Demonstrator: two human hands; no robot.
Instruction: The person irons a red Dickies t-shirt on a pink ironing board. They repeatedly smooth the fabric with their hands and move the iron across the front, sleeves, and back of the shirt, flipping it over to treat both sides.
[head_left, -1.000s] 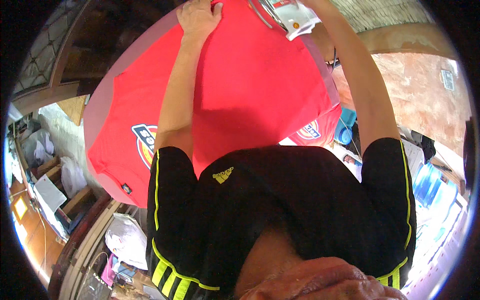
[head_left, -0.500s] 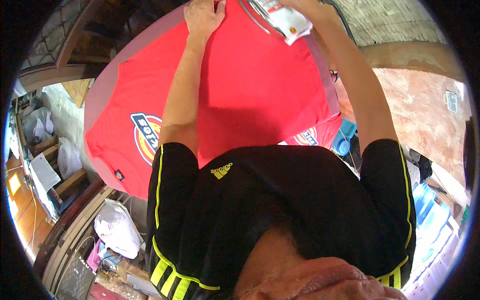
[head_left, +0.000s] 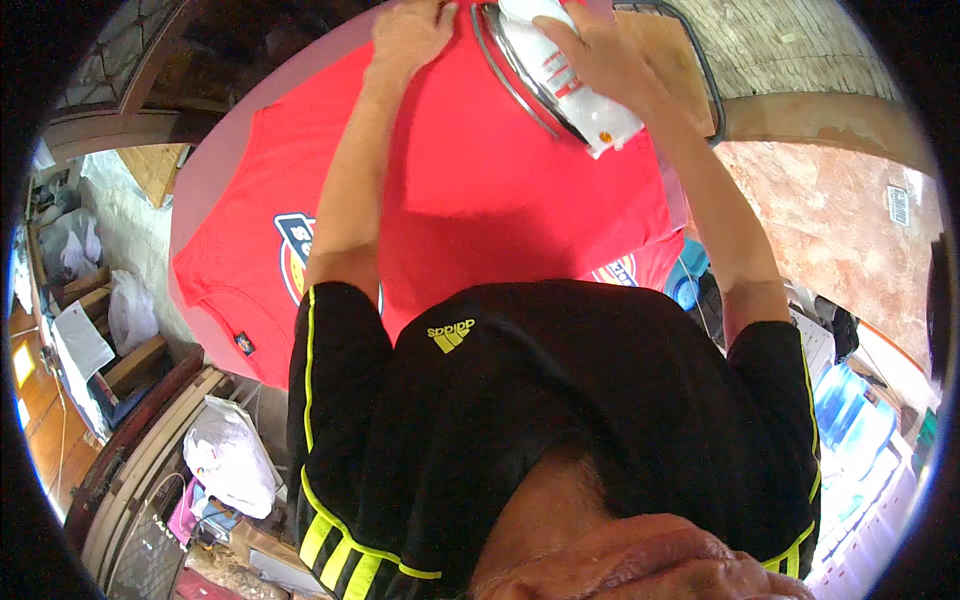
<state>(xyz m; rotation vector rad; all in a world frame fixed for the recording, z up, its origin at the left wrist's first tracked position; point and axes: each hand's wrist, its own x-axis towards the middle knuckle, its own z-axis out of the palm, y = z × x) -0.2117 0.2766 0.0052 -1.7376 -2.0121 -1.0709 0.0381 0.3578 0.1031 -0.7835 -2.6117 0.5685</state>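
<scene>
A red T-shirt (head_left: 480,185) with a printed emblem lies spread over an ironing board (head_left: 212,165), whose pale cover shows along the left edge. My right hand (head_left: 600,58) grips a white clothes iron (head_left: 572,88) at the far right of the shirt. The iron's shiny metal rim rests on or just above the fabric; which of the two I cannot tell. Farther left, my left hand (head_left: 413,32) lies on the shirt near its far edge, palm down, thumb apart from the fingers. The picture's top edge cuts off part of the scene there.
A black metal frame (head_left: 716,90) curves beyond the iron. To the right are a reddish wall (head_left: 820,220) and a blue water jug (head_left: 850,420). White plastic bags (head_left: 232,460) and boxes crowd the left side, next to a wooden rail (head_left: 135,430).
The iron in my right hand has come closer to me, and more of it shows. My left hand stays at nearly the same place on the shirt.
</scene>
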